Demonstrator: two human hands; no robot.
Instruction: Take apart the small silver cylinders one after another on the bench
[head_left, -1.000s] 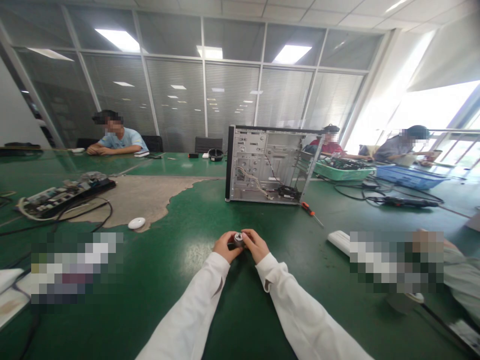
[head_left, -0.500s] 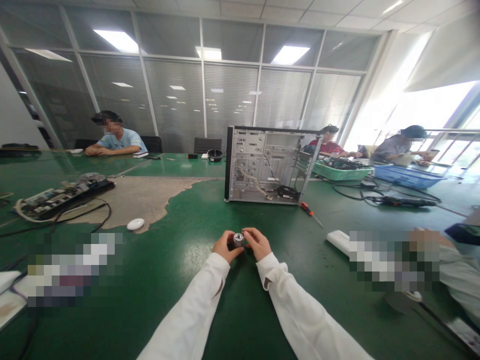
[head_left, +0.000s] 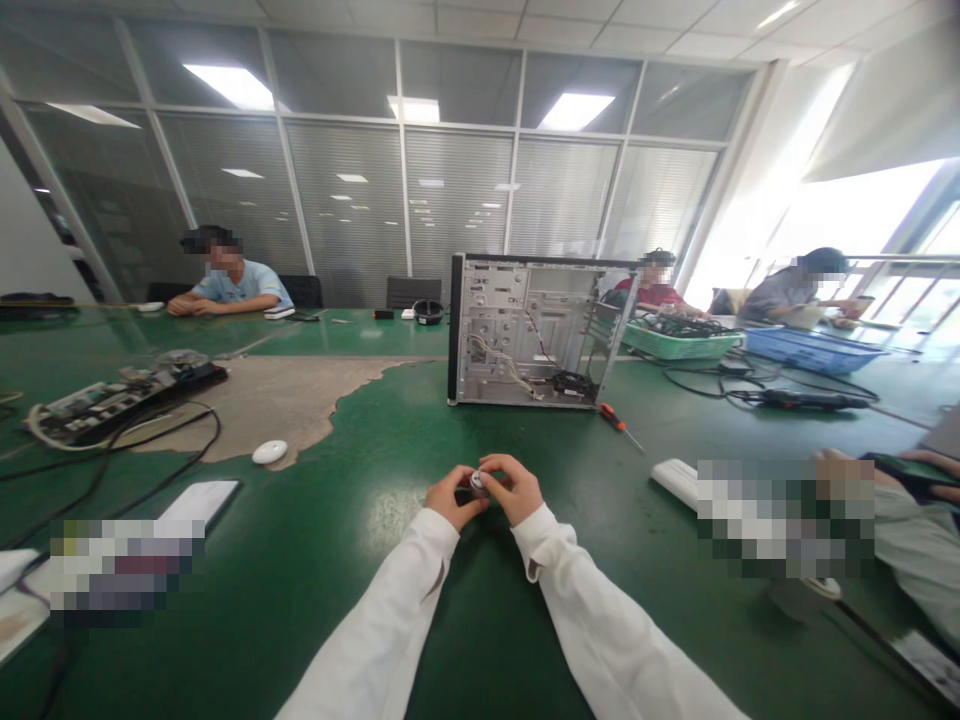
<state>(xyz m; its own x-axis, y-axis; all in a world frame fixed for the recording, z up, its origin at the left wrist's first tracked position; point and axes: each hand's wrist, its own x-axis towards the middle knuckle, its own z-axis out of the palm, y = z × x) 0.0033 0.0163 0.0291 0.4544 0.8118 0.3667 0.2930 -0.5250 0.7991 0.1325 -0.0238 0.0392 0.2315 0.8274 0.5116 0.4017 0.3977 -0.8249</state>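
Note:
A small round metal part (head_left: pixel 477 482) is between my two hands, just above the green table (head_left: pixel 375 590). My left hand (head_left: pixel 450 496) curls its fingers and thumb round the left side of the part. From the right, my right hand (head_left: pixel 514 487) reaches over, its thumb and forefinger pressed on the part's top edge. The fingers cover much of the part. Beyond my hands stands an open computer case (head_left: pixel 532 330), with cables and a fan inside.
An orange-handled screwdriver (head_left: pixel 613 417) lies right of the case. A white disc (head_left: pixel 269 452) and a circuit board assembly (head_left: pixel 127 400) lie left. Green basket (head_left: pixel 682 343) and blue basket (head_left: pixel 814 350) stand back right. A co-worker's hand (head_left: pixel 844 475) is at the right.
My right hand has shifted left and over the metal part, so less of its top shows. My left hand has stayed nearly in place round it. The view has shifted slightly.

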